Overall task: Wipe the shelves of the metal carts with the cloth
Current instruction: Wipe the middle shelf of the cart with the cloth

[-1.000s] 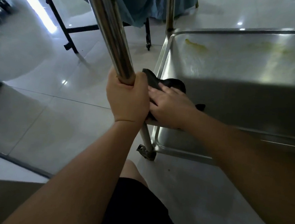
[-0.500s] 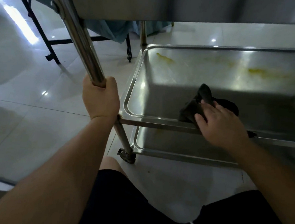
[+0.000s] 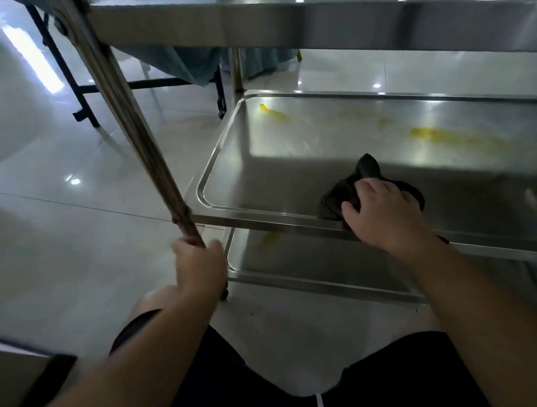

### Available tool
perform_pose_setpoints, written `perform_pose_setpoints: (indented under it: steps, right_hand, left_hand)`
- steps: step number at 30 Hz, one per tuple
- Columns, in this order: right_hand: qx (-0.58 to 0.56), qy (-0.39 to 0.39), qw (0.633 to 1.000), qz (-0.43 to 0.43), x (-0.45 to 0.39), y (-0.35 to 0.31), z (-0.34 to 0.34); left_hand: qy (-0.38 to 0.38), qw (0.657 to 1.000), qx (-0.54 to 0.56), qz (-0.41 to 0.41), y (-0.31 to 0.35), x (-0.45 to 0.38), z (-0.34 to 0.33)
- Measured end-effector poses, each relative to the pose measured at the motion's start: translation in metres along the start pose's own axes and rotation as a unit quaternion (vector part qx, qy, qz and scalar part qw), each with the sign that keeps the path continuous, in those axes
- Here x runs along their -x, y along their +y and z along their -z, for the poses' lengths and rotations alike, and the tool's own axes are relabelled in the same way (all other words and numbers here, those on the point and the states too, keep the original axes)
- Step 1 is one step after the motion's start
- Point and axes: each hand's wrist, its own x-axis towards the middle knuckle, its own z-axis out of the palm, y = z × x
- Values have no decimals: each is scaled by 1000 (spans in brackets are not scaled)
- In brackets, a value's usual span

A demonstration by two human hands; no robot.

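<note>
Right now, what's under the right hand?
The dark cloth, bunched on the middle shelf at its front rim; the right hand presses on it. The shelf surface beneath the cloth is covered, so any stain there can't be seen.

Brushed, shiny steel middle shelf point(image 3: 297, 147) at centre frame, yellow smears dulling it; soft matt dark cloth point(image 3: 341, 196); glossy pale floor tiles point(image 3: 50, 218) at left.

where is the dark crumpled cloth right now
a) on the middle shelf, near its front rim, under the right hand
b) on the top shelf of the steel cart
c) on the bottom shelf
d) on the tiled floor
a: the dark crumpled cloth lies on the middle steel shelf by its front rim, with the right hand pressing on it.
</note>
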Motion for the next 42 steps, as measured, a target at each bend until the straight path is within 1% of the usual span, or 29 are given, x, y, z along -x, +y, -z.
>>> perform_pose_setpoints:
  steps: [2,4,5,7,9,12,16,18,21,24,26,28,30,33,35,37,39,42]
  right_hand:
    - [-10,-12,1000,7,-2,3,-4]
    - [-21,-18,1000,8,-6,6,-8]
    - [-23,-17,1000,11,-7,8,-9]
    - [-30,-18,999,13,-7,17,-9]
    - [-38,-18,999,6,-3,36,-8]
    - [-31,0,999,-41,9,92,0]
    - [-1,40,989,-145,37,199,16]
    - [-11,39,977,-207,46,239,27]
    - [-23,19,967,-254,44,255,31]
    - [-50,7,960,-275,34,232,30]
    - [-59,7,970,-234,28,202,25]
    - [-51,15,988,-142,25,163,18]
    - [-33,28,998,-47,29,136,11]
    - [-21,21,999,21,33,147,13]
    - [-8,21,999,26,36,177,17]
    - [-3,30,999,-20,40,217,23]
    - [2,47,994,-95,47,268,30]
    - [18,29,979,-201,58,348,41]
  left_hand:
    - [-94,990,-22,-101,-10,34,-23]
    - [-145,967,-27,-209,5,57,-42]
    - [-157,952,-41,-259,19,63,-53]
    - [-180,924,-72,-330,50,73,-72]
    - [-191,901,-93,-379,73,77,-91]
    - [-181,871,-143,-435,93,79,-123]
    - [-181,846,-220,-451,108,94,-169]
    - [-185,841,-252,-443,112,105,-189]
    - [-193,837,-287,-424,115,116,-212]
    - [-188,829,-328,-412,108,119,-227]
    - [-187,819,-347,-416,103,116,-230]
    - [-178,811,-356,-429,101,114,-231]
    - [-165,809,-357,-437,100,112,-231]
    - [-158,806,-361,-442,97,111,-231]
    - [-159,804,-364,-443,96,109,-231]
    - [-157,800,-369,-446,97,108,-230]
    - [-153,797,-376,-447,98,109,-229]
    - [-146,797,-377,-447,99,111,-228]
